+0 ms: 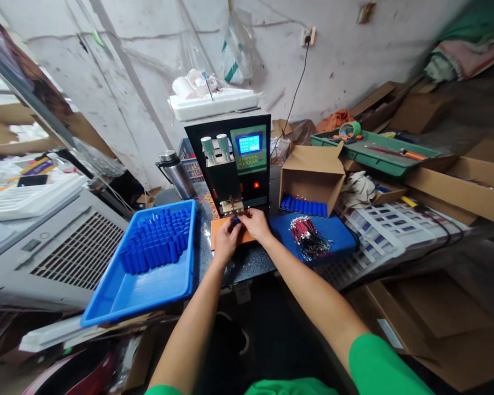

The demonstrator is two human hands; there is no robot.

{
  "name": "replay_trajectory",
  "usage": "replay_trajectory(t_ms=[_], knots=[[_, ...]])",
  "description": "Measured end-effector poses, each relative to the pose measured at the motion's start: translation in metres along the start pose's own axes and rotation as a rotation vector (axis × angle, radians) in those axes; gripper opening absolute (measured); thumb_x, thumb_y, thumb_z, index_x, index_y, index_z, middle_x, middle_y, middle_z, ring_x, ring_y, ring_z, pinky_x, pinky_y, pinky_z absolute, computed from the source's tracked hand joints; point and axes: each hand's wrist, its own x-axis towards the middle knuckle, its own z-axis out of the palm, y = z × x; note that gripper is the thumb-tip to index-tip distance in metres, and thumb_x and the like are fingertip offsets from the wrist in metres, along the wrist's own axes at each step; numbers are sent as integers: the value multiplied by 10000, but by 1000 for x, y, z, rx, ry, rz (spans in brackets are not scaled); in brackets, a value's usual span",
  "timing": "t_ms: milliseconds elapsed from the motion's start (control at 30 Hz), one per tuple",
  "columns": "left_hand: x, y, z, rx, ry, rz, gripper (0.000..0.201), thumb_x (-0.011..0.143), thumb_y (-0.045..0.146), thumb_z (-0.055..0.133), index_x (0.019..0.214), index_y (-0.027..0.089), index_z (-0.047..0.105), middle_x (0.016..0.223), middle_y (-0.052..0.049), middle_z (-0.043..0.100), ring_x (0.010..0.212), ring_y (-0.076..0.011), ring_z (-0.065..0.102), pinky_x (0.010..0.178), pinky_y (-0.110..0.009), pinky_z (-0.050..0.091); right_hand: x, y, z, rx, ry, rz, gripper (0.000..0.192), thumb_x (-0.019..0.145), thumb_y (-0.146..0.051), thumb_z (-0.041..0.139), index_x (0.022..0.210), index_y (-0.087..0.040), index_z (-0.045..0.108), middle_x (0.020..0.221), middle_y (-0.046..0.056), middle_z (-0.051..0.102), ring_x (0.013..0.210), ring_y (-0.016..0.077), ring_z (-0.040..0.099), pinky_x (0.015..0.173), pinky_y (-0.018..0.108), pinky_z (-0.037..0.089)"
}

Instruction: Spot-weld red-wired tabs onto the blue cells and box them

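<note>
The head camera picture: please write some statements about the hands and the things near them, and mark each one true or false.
1. Both hands, left hand and right hand, meet at a small blue piece under the machine. True.
2. The blue tray of blue cylinders lies beside the left hand. True.
3. The bundle of red wires is in the right hand. False: it lies on the blue mat, apart from the hand.
4. The cardboard box behind the mat holds nothing. False: a row of blue cylinders lies in it.
5. The machine's screen is dark. False: it glows blue.
</note>
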Motion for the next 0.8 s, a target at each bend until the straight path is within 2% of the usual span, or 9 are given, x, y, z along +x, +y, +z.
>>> replay_trajectory(t_ms=[133, 300, 467, 567, 800], knots=[[1, -2, -1, 29, 8, 1, 417, 857, 398, 620, 1188, 152, 679, 1071, -84, 732, 1023, -250, 669, 976, -392, 501, 0, 2, 0, 4, -10, -4, 184, 798, -337, 654, 726, -170, 680, 721, 38, 718, 679, 182, 632, 593, 250, 433], [0, -3, 0, 16, -15, -28, 405, 870, 405, 603, 1183, 158, 679, 1020, -84, 739, 936, -232, 683, 896, -371, 535, 2, 5, 1, 31, -15, 24, 171, 790, -339, 662, 743, -176, 678, 721, 30, 710, 678, 179, 632, 618, 259, 453], [1, 2, 1, 9, -9, 7, 399, 866, 394, 608, 1173, 150, 675, 1099, -95, 727, 1044, -253, 666, 993, -404, 495, -1, 8, -4, 53, -22, -44, 166, 791, -356, 659, 774, -192, 662, 779, 38, 714, 744, 191, 649, 669, 276, 482], [0, 4, 1, 8, -3, 3, 398, 867, 391, 598, 1172, 147, 673, 1100, -96, 729, 1031, -252, 670, 992, -409, 497, -6, 11, -11, 52, -24, -57, 175, 787, -373, 647, 783, -198, 643, 735, 28, 688, 729, 187, 639, 628, 264, 483], [-1, 3, 2, 25, 8, 3, 390, 856, 397, 607, 1152, 150, 670, 1070, -86, 736, 980, -240, 680, 954, -397, 520, -11, 18, -17, 71, -85, -18, 198, 765, -377, 601, 686, -195, 595, 555, -16, 566, 548, 143, 540, 507, 233, 404]])
